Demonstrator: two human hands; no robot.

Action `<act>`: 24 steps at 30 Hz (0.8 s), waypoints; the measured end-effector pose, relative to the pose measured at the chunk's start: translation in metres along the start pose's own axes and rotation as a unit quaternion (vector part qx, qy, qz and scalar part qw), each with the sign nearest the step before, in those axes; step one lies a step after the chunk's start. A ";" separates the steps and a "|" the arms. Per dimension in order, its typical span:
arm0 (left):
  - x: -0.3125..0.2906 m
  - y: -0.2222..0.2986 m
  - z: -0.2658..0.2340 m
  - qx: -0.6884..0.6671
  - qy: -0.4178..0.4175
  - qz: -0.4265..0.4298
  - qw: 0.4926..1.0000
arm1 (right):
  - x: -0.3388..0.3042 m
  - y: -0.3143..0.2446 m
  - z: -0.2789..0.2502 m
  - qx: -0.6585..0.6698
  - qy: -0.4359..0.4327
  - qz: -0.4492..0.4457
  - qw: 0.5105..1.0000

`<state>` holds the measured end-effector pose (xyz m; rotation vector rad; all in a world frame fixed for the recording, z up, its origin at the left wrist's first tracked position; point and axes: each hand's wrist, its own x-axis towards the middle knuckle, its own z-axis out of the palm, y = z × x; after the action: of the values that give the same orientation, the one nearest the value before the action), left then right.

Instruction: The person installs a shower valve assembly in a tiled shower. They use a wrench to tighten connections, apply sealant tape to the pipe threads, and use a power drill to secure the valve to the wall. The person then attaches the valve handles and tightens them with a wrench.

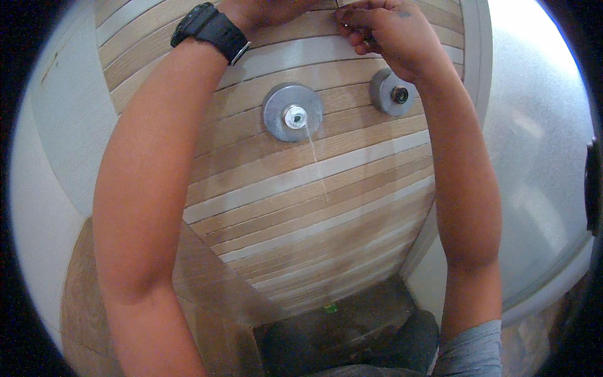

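Both my arms reach up to the top of the head view. My left hand, below a black wristwatch, is cut off by the upper edge, so its fingers do not show. Beside it my right hand has its fingers curled and pinched together; what they hold is too small and dark to name. Beneath the hands, a round metal wall flange surrounds a pipe fitting wrapped in white thread tape. A loose tape strand hangs from it. A second flange with a dark threaded fitting sits near my right wrist.
The wall is clad in striped wood-look and pale tiles. On the right stands a frosted glass panel in a pale frame. A brown ledge runs at lower left, and a dark floor lies far below.
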<state>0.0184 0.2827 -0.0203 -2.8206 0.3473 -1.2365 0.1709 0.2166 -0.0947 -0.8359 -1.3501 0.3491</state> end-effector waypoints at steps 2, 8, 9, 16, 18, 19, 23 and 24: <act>-0.001 0.004 -0.002 0.029 0.002 -0.003 1.000 | 0.001 0.001 0.001 0.019 -0.004 0.005 1.000; -0.002 -0.007 -0.004 0.017 0.012 0.059 0.998 | 0.009 0.003 -0.001 0.048 -0.046 0.029 0.997; -0.003 -0.006 -0.005 0.014 0.007 0.037 0.999 | 0.007 0.001 0.001 0.038 -0.041 0.032 0.998; -0.004 0.004 -0.003 0.001 0.003 0.004 1.000 | 0.018 0.007 -0.004 0.013 -0.043 0.032 0.998; -0.004 0.004 -0.003 0.005 0.008 0.009 1.000 | 0.014 0.003 0.000 -0.001 -0.031 0.034 0.999; -0.005 0.002 -0.003 0.009 0.013 0.008 1.000 | 0.009 -0.001 0.004 -0.008 -0.025 0.035 0.999; -0.007 0.003 -0.004 0.011 0.012 0.007 1.000 | -0.011 -0.012 0.013 0.019 -0.013 0.046 0.999; -0.006 0.004 -0.002 0.006 0.012 0.014 1.000 | -0.005 -0.004 0.009 0.067 -0.033 0.053 0.996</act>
<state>0.0122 0.2805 -0.0236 -2.7831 0.3776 -1.2652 0.1606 0.2136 -0.0956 -0.7902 -1.3302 0.5482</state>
